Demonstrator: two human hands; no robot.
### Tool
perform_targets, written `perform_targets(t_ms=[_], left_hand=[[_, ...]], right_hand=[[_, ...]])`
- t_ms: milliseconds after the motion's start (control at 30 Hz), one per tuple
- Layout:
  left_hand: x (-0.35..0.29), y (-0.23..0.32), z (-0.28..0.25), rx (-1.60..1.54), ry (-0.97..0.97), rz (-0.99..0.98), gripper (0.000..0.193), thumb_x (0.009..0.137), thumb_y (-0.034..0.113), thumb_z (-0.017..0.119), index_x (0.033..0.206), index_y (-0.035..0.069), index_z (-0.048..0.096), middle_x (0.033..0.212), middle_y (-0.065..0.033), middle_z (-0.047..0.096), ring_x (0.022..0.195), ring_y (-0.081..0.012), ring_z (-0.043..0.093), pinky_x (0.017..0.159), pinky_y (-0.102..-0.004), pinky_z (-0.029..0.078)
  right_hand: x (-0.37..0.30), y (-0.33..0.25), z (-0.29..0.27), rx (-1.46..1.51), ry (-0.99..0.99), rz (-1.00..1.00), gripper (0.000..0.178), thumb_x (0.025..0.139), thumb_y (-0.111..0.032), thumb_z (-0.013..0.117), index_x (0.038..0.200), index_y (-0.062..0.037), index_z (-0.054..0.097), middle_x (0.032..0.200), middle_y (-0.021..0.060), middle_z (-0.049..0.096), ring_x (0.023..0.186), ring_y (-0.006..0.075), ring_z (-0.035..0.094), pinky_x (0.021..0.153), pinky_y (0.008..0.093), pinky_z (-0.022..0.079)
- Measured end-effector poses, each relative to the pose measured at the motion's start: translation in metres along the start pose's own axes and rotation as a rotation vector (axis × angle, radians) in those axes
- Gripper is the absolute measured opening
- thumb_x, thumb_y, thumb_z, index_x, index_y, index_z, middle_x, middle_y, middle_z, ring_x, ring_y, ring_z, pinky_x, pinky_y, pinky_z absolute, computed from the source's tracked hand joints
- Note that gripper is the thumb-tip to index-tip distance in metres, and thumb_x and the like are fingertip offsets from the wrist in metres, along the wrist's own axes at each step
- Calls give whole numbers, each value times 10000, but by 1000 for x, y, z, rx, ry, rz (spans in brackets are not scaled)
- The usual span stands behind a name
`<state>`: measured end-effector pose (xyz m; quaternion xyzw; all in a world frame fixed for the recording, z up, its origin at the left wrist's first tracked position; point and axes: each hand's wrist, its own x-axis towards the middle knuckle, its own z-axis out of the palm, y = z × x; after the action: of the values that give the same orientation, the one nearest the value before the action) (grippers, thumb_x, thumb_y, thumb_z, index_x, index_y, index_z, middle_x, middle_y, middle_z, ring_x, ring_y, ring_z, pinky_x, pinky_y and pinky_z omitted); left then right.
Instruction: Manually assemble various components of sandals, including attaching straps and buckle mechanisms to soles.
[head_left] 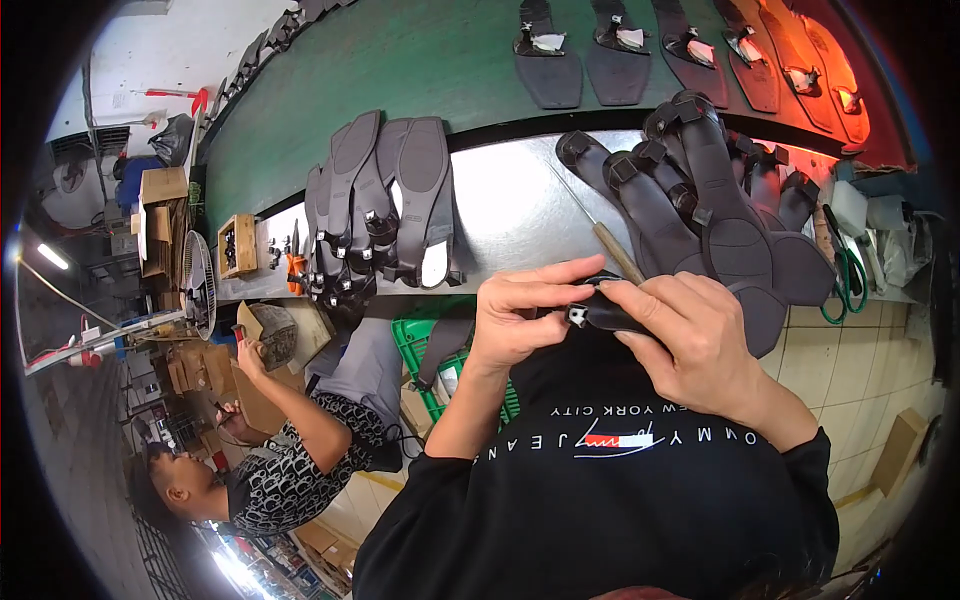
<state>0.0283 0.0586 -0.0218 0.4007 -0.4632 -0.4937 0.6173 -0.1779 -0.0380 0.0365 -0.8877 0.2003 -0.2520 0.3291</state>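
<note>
Close in front of my chest, both hands work on a small black strap-like piece (608,313) with a white end. My left hand (512,318) pinches its left side, by the white end. The fingers of my right hand (690,340) press on it from the right, with the thumb below. My fingers hide much of the piece, so its full shape cannot be made out. Just beyond my hands, an awl (617,252) with a wooden handle lies on the metal ledge (500,205). To its right is a pile of dark sandal soles with straps (737,250).
More sandal soles (420,160) are stacked left on the ledge, beside orange-handled pliers (296,268). Soles with straps (620,60) line the green conveyor belt (420,60). Green scissors (848,275) hang at right. A green crate (415,345) and a co-worker (300,450) are at left.
</note>
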Motion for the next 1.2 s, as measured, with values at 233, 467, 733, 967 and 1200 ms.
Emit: perform_targets(t_ms=[233, 467, 733, 967, 1200], left_hand=[[0, 2, 13, 105, 42, -55, 428, 726, -144, 545, 1116, -18, 670, 1245, -210, 595, 1063, -184, 613, 758, -244, 507], [-3, -3, 21, -79, 94, -311, 493, 856, -102, 408, 1327, 7, 503, 1433, -150, 420, 1160, -197, 549, 753, -260, 589], [-5, -3, 28, -90, 167, -350, 512, 830, -105, 394, 1311, 14, 525, 1400, -140, 463, 1132, -192, 569, 764, -259, 582], [-3, 11, 32, -95, 225, -425, 503, 829, -92, 428, 1307, 23, 533, 1399, -124, 468, 1139, -175, 563, 759, -261, 581], [1, 7, 30, -60, 262, -445, 468, 771, -86, 517, 1229, -17, 587, 1250, -181, 584, 959, -176, 654, 665, -238, 583]], right_hand=[[2, 1, -2, -39, -67, 18, 426, 694, -79, 716, 1104, -31, 607, 778, 80, 546, 680, 264, 566, 613, 363, 449], [-3, 20, 17, 268, 84, 220, 316, 760, -53, 662, 1073, -66, 622, 785, 117, 629, 702, 303, 611, 629, 379, 479], [-4, 19, 18, 115, 40, 105, 121, 733, -40, 671, 852, -65, 674, 758, 65, 599, 666, 256, 594, 601, 364, 472], [3, 23, 13, 48, -37, -37, 188, 669, -44, 718, 854, -76, 703, 796, 83, 600, 687, 256, 592, 595, 349, 465], [8, 28, 4, 121, -178, -48, 241, 653, -66, 744, 887, -93, 690, 849, 91, 583, 713, 261, 592, 614, 353, 459]])
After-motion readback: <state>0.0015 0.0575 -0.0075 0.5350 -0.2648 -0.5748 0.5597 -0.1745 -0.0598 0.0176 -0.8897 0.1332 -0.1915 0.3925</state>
